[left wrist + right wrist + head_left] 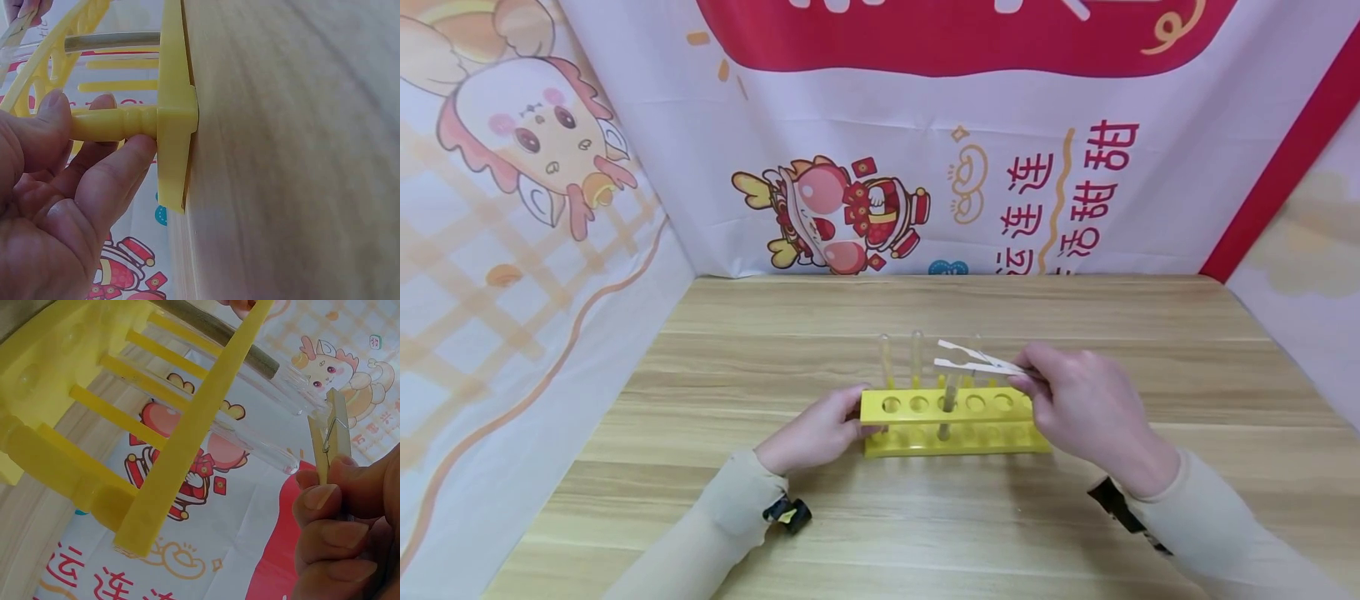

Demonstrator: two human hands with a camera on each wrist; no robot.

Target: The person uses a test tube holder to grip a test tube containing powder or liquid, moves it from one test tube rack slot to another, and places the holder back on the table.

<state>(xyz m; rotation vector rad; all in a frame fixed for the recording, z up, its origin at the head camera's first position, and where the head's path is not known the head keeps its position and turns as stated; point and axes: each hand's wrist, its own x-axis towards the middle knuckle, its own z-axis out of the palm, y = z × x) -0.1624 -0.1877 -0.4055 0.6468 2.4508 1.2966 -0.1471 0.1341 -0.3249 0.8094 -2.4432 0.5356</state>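
My left hand [820, 429] holds the left end of the yellow test tube rack [955, 406]. In the left wrist view, its thumb and fingers pinch the rack's end post [112, 124]. A clear test tube with a dark grey filling [950, 396] stands in the third hole from the left. My right hand [1086, 408] grips a wooden test tube holder [977, 367] with a metal spring, its two prongs spread apart. In the right wrist view, the prong tips are right by the tube's mouth.
Clear test tubes [916, 358] sit bottom-up over pegs along the rack's back row. The rack stands on a wood-grain table [775, 333]. Printed cloths [700, 167] with cartoon figures hang behind and on both sides.
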